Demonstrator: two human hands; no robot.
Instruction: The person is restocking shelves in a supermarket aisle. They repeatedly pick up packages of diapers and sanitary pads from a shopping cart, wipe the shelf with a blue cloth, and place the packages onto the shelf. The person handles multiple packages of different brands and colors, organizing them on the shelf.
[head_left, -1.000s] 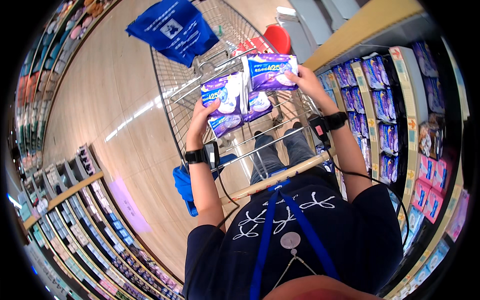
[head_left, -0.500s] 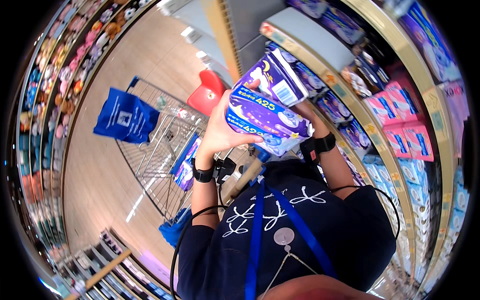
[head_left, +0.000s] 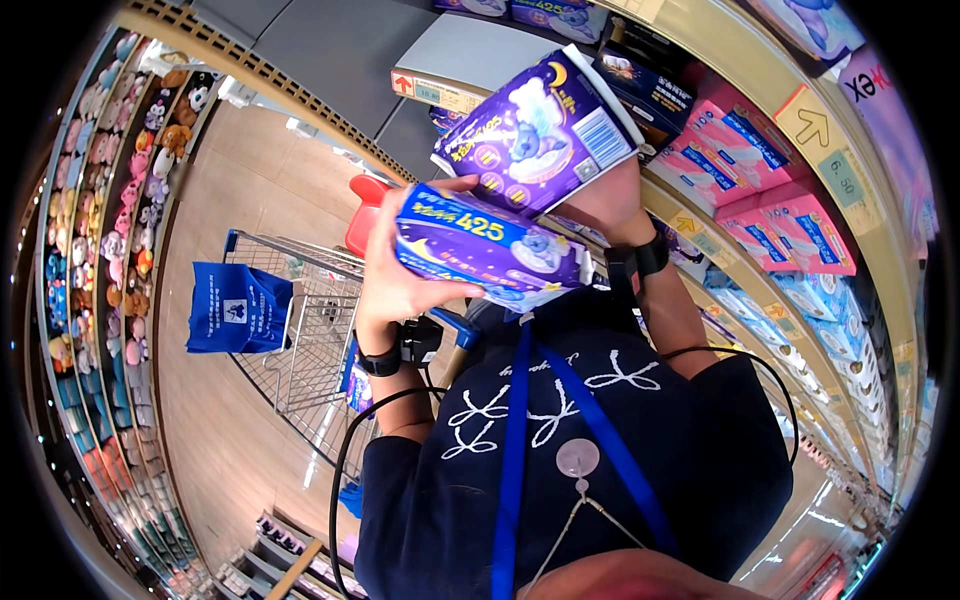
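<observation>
In front of my chest my left hand [head_left: 385, 275] grips the lower purple pack of sanitary pads [head_left: 490, 248], thumb along its near edge and fingers behind it. A second purple pack [head_left: 545, 135], printed with a moon and a koala, leans just beyond and above the first. My right hand [head_left: 608, 205] is around the lower right part of that second pack, below its barcode; most of its fingers are hidden behind the pack.
Shelves with pink packs [head_left: 770, 235], dark boxes and light blue packs [head_left: 830, 310] rise on the right. A grey shelf board [head_left: 470, 60] lies ahead. To the left stand a wire shopping cart [head_left: 310, 350] with a blue bag [head_left: 240, 310], a red seat [head_left: 367, 215] and a plush toy rack [head_left: 110, 250].
The two packs have come apart, and the upper one now shows more of its printed front. My view has swung, bringing the shelf closer; both hands keep their hold.
</observation>
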